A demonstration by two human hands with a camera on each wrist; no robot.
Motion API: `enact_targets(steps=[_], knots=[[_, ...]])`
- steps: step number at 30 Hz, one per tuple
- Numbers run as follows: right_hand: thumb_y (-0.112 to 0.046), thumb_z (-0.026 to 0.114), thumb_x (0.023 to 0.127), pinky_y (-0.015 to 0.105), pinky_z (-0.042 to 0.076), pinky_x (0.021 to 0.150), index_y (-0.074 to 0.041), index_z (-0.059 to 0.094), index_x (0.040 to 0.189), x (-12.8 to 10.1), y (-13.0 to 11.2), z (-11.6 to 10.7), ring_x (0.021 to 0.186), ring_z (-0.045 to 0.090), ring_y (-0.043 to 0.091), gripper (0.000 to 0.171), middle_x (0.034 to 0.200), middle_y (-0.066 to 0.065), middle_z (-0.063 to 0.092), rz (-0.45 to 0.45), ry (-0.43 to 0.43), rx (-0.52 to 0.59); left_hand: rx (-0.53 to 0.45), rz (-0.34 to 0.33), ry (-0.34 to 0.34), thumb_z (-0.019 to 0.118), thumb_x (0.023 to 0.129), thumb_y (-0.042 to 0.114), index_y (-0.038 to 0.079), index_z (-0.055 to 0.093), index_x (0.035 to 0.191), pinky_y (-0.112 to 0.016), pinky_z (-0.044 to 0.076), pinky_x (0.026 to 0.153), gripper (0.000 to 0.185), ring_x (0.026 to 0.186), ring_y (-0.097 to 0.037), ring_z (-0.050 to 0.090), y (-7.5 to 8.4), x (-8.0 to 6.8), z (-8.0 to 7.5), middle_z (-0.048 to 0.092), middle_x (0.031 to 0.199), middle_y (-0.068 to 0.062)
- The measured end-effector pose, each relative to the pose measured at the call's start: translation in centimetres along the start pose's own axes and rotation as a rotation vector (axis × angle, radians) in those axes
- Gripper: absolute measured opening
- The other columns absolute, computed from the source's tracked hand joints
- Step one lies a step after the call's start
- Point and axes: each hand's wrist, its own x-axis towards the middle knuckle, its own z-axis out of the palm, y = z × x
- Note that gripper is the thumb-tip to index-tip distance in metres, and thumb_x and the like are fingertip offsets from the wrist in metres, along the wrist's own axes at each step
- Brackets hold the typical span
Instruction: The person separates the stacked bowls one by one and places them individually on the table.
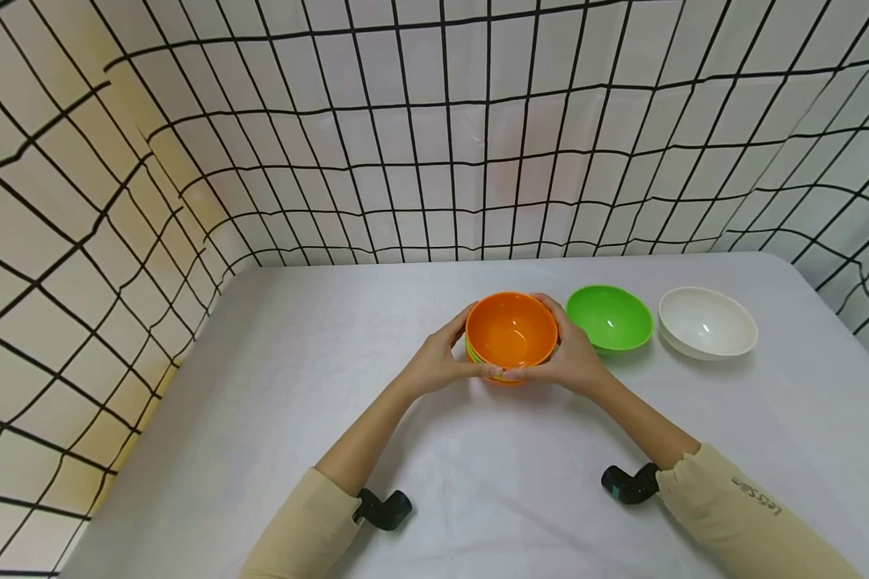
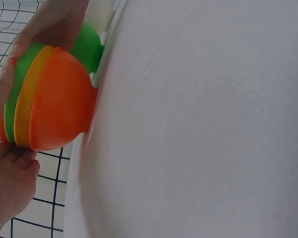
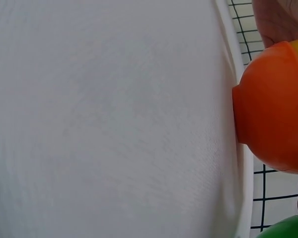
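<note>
A stack of nested bowls (image 1: 511, 330) stands at the middle of the table, with an orange bowl on top. The left wrist view shows green and yellow rims below it and another orange bowl (image 2: 64, 101) as the lowest. My left hand (image 1: 434, 363) grips the stack from the left, and my right hand (image 1: 578, 360) grips it from the right. Both thumbs meet across the near side, just under the top rim, while the fingers curve around the sides. In the right wrist view, the foot of the lowest bowl (image 3: 273, 109) is right at the white cloth.
Just right of the stack sits a green bowl (image 1: 610, 318), with a white bowl (image 1: 706, 323) beside it. White cloth covers the table (image 1: 297, 338). Black grid netting (image 1: 445, 137) over white sheeting lines the back and sides.
</note>
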Motion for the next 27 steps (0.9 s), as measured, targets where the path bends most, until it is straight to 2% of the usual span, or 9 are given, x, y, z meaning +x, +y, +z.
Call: enact_targets(steps=[8,15,22,27], knots=[[-0.017,0.090,0.055,0.050,0.043,0.096,-0.010,0.028,0.141,-0.3,-0.2,0.1,0.121,0.044,0.030,0.106,0.135,0.012,0.044,-0.041,0.049,0.022,0.006,0.004,-0.011,0.080,0.072,0.030,0.028,0.030,0.144,-0.044,0.028,0.109,0.088,0.137,-0.013,0.027,0.0,0.1,-0.2,0.036,0.145,0.008],[-0.010,0.088,0.057,0.049,0.044,0.095,-0.008,0.029,0.140,-0.6,-0.7,0.1,0.120,0.045,0.029,0.102,0.134,0.012,0.045,-0.054,0.077,0.036,0.024,0.000,-0.015,0.080,0.071,0.034,0.027,0.028,0.145,-0.041,0.029,0.109,0.091,0.137,-0.013,0.027,-0.1,-0.1,-0.2,0.034,0.146,0.010],[-0.001,0.083,0.061,0.052,0.045,0.093,0.004,0.028,0.137,-1.7,-4.7,-0.4,0.117,0.045,0.035,0.094,0.132,0.022,0.044,-0.044,0.084,0.022,0.011,0.007,-0.026,0.079,0.072,0.035,0.028,0.027,0.146,-0.040,0.028,0.109,0.091,0.137,-0.012,0.026,0.0,-0.5,-0.1,0.033,0.146,0.012],[-0.001,0.083,0.060,0.051,0.046,0.092,0.003,0.029,0.137,-2.2,-5.4,-0.6,0.116,0.046,0.034,0.094,0.131,0.021,0.046,-0.052,0.095,0.001,0.003,0.007,-0.026,0.079,0.072,0.035,0.030,0.027,0.145,-0.042,0.028,0.109,0.090,0.137,-0.013,0.026,0.1,-0.9,-0.1,0.033,0.146,0.012]])
